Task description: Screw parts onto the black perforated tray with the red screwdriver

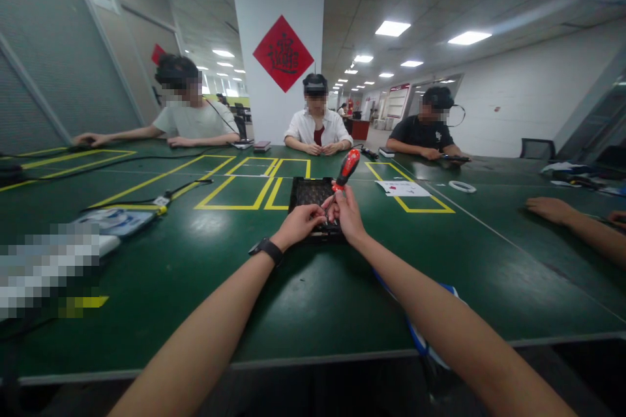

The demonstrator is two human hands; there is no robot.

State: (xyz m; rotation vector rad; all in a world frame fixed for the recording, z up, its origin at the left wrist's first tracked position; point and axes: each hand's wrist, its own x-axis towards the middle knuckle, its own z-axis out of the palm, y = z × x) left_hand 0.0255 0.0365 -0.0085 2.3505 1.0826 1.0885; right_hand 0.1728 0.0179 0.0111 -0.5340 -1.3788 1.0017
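Observation:
Near the middle of the view, a black open box or tray point(307, 190) with a dark patterned inside rests on the green table. My right hand point(348, 214) is closed around a screwdriver point(349, 167), its red and black handle tilting up and to the right above the fingers. Over the box's near part, my left hand point(299, 224), with a dark watch point(267, 249) on the wrist, has its fingertips pinched close to those of my right hand. Whatever the left fingers hold is too small to make out. The screwdriver's tip is not clearly visible among the fingers.
Yellow tape rectangles mark the green table point(205, 287). To the right lie a white paper sheet point(403, 189) and a white tape roll point(462, 187). Black cables point(188, 186) and a pale packet point(115, 221) are at left. Several people sit around; another person's hand point(551, 210) rests at right.

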